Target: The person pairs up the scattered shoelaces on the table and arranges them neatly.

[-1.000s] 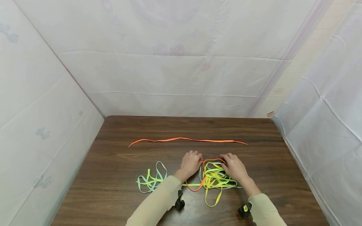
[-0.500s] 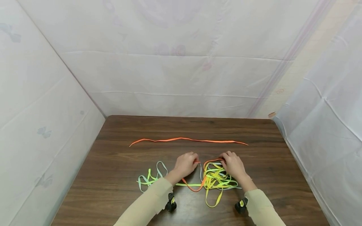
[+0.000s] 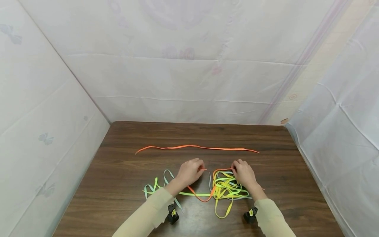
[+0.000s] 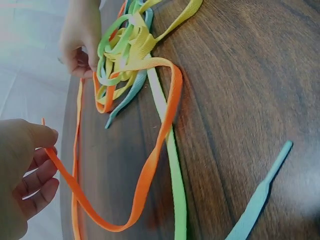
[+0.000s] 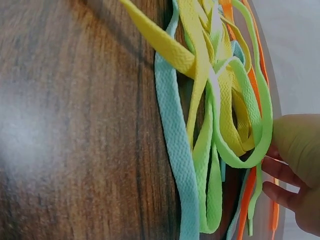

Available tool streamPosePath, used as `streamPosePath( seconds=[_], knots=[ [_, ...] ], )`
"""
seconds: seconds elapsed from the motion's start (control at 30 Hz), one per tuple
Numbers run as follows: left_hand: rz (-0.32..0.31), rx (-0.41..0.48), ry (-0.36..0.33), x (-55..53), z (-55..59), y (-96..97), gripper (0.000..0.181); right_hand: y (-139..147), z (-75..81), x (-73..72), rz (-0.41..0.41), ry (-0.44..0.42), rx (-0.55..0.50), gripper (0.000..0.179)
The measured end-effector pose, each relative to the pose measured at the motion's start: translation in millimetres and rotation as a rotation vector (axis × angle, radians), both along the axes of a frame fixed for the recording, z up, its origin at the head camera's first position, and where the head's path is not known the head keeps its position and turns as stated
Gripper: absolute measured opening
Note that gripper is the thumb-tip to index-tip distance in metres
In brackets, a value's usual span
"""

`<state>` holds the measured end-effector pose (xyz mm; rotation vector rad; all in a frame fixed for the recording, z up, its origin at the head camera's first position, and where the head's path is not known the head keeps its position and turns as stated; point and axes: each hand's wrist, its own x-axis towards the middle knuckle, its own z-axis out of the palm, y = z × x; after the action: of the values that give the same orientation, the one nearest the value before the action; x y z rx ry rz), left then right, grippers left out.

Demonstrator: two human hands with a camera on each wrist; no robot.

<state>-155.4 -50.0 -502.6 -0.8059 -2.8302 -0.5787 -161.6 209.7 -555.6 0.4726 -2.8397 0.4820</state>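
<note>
My left hand (image 3: pixel 189 171) pinches one end of an orange flat shoelace (image 4: pixel 145 180) between thumb and forefinger, its tip poking out. From there the lace sags in a loop and runs into a tangle of yellow (image 5: pixel 231 125), light green (image 5: pixel 266 115) and pale blue shoelaces (image 5: pixel 172 105). At the far right side of this tangle, my right hand (image 3: pixel 244 172) pinches another stretch of the orange lace at its fingertips. That contact is partly hidden in the right wrist view, where the thumb and fingers sit beside a green loop.
A second orange shoelace (image 3: pixel 189 145) lies stretched across the brown wooden table (image 3: pixel 124 171), beyond both hands. Pale blue and green lace loops (image 3: pixel 165 172) lie left, partly under the left forearm. White cloth walls (image 3: pixel 189 79) surround the table's back and sides.
My left hand has moved left, away from the tangle, drawing the orange lace's end with it. The right hand stays nearly in place, and more of a pale blue lace end shows beside the left forearm.
</note>
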Motion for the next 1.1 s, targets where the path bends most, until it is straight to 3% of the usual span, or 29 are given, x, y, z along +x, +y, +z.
streamPosePath(
  seconds=[0.17,0.43,0.67,0.8,1.1],
  knots=[
    [-0.008,0.023,0.022,2.7,5.0,-8.2,0.009,0.8,3.2,3.7,0.013,-0.002,-0.029,0.014],
    [-0.005,0.066,0.010,9.1,10.9,-23.6,0.009,2.1,14.6,7.8,0.029,-0.099,-0.081,0.010],
    [0.065,0.084,-0.015,14.3,12.0,-41.4,0.013,5.0,26.6,11.4,0.078,-0.109,-0.126,0.010],
    [0.104,0.088,-0.039,16.1,13.4,-53.0,0.015,7.7,30.5,13.4,0.057,-0.122,-0.119,0.011],
    [0.166,0.131,-0.018,18.0,24.2,-85.5,0.019,15.5,34.4,17.4,0.007,-0.123,-0.147,0.011]
  ],
)
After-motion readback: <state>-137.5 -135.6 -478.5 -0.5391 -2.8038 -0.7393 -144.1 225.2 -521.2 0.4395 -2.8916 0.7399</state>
